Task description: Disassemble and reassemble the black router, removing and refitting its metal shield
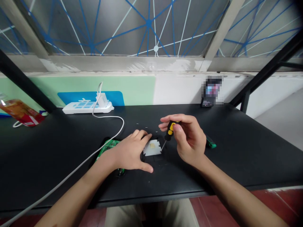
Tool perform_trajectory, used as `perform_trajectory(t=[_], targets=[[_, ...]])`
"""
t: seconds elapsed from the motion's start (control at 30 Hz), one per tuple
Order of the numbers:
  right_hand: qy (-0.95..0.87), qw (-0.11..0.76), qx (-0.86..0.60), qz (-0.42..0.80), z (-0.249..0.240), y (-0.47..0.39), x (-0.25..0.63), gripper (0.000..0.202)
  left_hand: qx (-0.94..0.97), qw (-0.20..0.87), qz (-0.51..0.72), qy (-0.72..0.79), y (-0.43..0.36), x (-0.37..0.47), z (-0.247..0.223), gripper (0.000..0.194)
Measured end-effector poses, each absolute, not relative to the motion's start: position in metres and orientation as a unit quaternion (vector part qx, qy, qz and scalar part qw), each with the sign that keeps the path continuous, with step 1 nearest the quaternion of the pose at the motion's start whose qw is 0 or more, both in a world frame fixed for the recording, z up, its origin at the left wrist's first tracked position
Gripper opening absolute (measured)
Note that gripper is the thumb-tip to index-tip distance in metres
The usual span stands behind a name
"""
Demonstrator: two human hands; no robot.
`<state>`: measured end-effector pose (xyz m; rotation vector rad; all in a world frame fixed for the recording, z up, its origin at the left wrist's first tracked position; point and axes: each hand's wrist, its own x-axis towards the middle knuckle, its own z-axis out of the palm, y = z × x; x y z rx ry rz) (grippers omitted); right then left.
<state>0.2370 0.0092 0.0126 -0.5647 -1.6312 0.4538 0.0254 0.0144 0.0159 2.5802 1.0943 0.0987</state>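
My right hand (189, 135) is closed round a black and yellow screwdriver (170, 130), whose thin shaft slants down to the right edge of a small pale panel (152, 148) in a dark frame. My left hand (133, 149) lies with its fingers spread over the left side of that frame, thumb towards me. Under my left wrist and forearm, partly hidden, is a green circuit board (109, 145) in a dark housing. Several tiny screws (146, 127) lie on the black table (71, 142) beyond the panel.
A white cable (78, 167) crosses the table from a white power strip (88, 107) at the back left. An orange drink bottle (22, 112) lies at the far left. Behind my right hand is a green and black object (210, 142). A phone-like device (209, 94) leans at the back wall.
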Motion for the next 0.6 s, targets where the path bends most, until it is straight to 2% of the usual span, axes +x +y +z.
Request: perform_trajectory(t=[0.17,0.27,0.43,0.53,0.6], targets=[[-0.728,0.610,-0.245,0.195,0.0127,0.0077,0.2370,0.033,0.909,0.163,0.028,0.384,0.0140,0.0255,0.0163,0.105],[-0.724,0.622,-0.262,0.146,0.0148,0.0100,0.2361,0.034,0.907,0.166,0.025,0.385,0.0137,0.0263,0.0173,0.104],[-0.719,0.640,-0.269,0.037,0.0136,0.0162,0.2371,0.032,0.906,0.170,0.022,0.387,0.0133,0.0274,0.0192,0.099],[-0.726,0.636,-0.258,0.036,0.0107,0.0151,0.2375,0.026,0.906,0.173,0.021,0.384,0.0133,0.0276,0.0203,0.092],[-0.726,0.636,-0.256,0.062,0.0106,0.0121,0.2377,0.020,0.906,0.172,0.021,0.386,0.0133,0.0275,0.0205,0.099]])
